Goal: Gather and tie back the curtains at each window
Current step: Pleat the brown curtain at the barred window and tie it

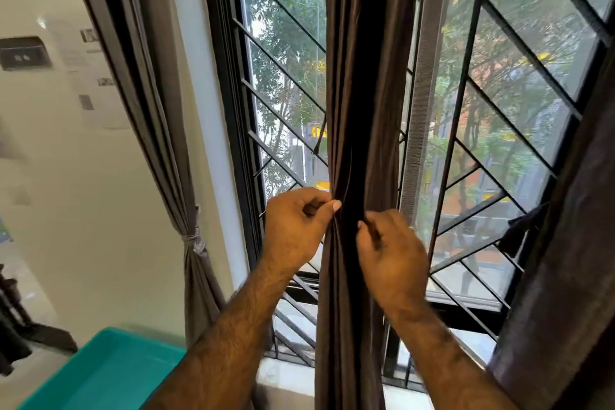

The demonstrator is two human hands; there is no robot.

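Currently, in the head view, the dark curtain [361,110] is bunched at mid-window, betw. two grille panes. It is pinched at the same height by the left hand [294,226] & right hand [392,253], fingers curled on the folds. Step judged: gathering/cinching; no tie band is seen here, so one prob. needs fetching & wrapping next. The grey curtain [159,116] at far left is already tied w/ a band [194,241].

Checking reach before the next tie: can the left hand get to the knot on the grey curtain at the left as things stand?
Probably yes. The left hand pinches the dark curtain, so it must let go first. The tied knot on the grey curtain hangs to its left at similar height, with only bare wall between.
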